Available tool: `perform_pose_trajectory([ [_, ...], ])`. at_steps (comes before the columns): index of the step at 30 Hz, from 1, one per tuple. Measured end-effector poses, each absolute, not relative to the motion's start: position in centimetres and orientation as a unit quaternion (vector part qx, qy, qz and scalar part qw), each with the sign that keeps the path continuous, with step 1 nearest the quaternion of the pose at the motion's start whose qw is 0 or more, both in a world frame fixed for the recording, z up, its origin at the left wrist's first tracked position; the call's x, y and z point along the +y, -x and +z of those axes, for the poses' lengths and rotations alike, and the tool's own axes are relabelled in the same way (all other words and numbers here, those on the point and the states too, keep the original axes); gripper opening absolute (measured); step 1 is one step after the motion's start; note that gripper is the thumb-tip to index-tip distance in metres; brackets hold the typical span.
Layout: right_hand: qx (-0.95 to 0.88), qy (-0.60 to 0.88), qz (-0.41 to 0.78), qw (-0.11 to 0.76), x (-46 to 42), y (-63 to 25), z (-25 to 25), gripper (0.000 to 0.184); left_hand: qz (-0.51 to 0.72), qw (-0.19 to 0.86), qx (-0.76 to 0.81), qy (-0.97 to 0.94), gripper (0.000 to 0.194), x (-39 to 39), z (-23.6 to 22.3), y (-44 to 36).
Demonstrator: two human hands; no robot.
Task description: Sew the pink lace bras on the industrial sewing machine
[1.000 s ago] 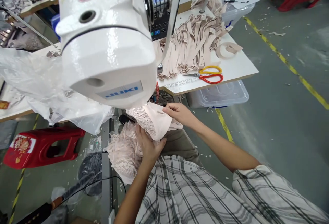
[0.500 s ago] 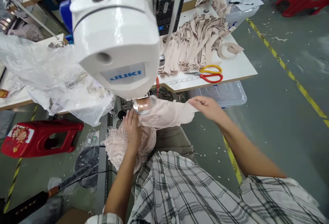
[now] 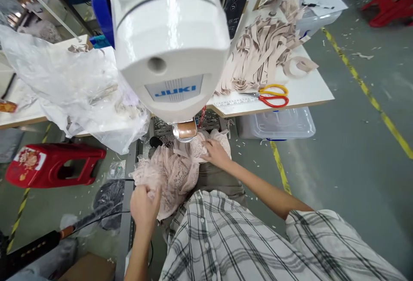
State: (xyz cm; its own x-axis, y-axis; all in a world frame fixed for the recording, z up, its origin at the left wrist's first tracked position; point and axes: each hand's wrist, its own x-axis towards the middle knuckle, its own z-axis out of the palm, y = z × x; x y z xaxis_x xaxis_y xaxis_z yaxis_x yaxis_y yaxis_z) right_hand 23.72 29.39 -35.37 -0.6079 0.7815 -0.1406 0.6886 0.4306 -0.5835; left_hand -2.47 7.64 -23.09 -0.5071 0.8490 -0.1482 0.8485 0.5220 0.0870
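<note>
Lace piece [image 3: 197, 148] just off the worktop's [image 3: 311, 88] near edge, grasped by right hand [image 3: 217, 152], presumably to steady it beside the sewing machine [image 3: 172, 53]; left hand [image 3: 144, 208] curled at lace bundle [image 3: 176, 173], grip uncertain; scissors [image 3: 260, 96] near that edge, likely for easy reach.

Left hand [image 3: 144, 207] loosely curled, thumb apart from fingers; left forearm [image 3: 139, 248] bare, extended forward. Right hand [image 3: 217, 153] palm down, fingers bent, nearer desk's [image 3: 314, 91] front edge than left; right forearm [image 3: 264, 187] bare, slanting inward.
</note>
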Motion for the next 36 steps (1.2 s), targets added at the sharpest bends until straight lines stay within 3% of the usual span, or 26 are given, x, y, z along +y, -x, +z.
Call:
perform_pose_trajectory([
  [4, -0.835, 0.447, 0.310, 0.084, 28.9, -23.7, -34.8, 0.058, -0.100, 0.146, 0.838, -0.516, 0.045, 3.9, -23.8, 4.1],
  [8, -0.833, 0.423, 0.332, 0.132, 27.8, -21.8, -30.1, 0.079, -0.035, 0.125, 0.829, -0.544, 0.041, 3.1, -21.1, 2.5],
  [10, -0.859, 0.284, 0.400, 0.147, 25.8, -19.6, -26.8, 0.081, 0.046, 0.164, 0.800, -0.575, 0.041, 3.9, -17.7, 1.6],
  [14, -0.873, -0.042, 0.484, 0.037, 21.5, -16.3, -21.0, 0.042, 0.224, 0.270, 0.732, -0.583, 0.043, 7.8, -12.5, 1.0],
  [17, -0.852, -0.038, 0.519, 0.053, 21.1, -17.1, -16.9, 0.033, 0.323, 0.338, 0.720, -0.512, 0.036, 11.7, -13.3, 1.8],
  [19, -0.825, 0.006, 0.557, 0.095, 22.1, -19.0, -14.1, 0.024, 0.325, 0.480, 0.682, -0.446, 0.040, 13.8, -15.3, 2.4],
  [21, -0.804, 0.050, 0.584, 0.104, 23.5, -21.3, -11.6, 0.033, 0.297, 0.634, 0.617, -0.360, 0.047, 15.2, -17.3, 2.5],
  [23, -0.792, 0.104, 0.595, 0.084, 24.6, -23.5, -10.1, 0.038, 0.293, 0.715, 0.557, -0.303, 0.050, 16.1, -18.3, 2.1],
  [28, -0.798, 0.153, 0.580, -0.065, 27.3, -28.2, -10.8, 0.038, 0.250, 0.690, 0.546, -0.404, 0.040, 18.8, -16.1, -0.3],
  [31, -0.793, 0.177, 0.568, -0.131, 29.3, -29.9, -12.7, 0.055, 0.222, 0.640, 0.543, -0.496, 0.035, 20.7, -14.3, -1.8],
  [33, -0.799, 0.260, 0.537, -0.078, 30.3, -30.1, -13.8, 0.075, 0.234, 0.590, 0.544, -0.549, 0.037, 21.7, -13.6, -2.7],
  [36, -0.789, 0.357, 0.489, 0.105, 30.9, -28.8, -14.8, 0.103, 0.255, 0.543, 0.536, -0.594, 0.040, 22.4, -12.8, -3.9],
])
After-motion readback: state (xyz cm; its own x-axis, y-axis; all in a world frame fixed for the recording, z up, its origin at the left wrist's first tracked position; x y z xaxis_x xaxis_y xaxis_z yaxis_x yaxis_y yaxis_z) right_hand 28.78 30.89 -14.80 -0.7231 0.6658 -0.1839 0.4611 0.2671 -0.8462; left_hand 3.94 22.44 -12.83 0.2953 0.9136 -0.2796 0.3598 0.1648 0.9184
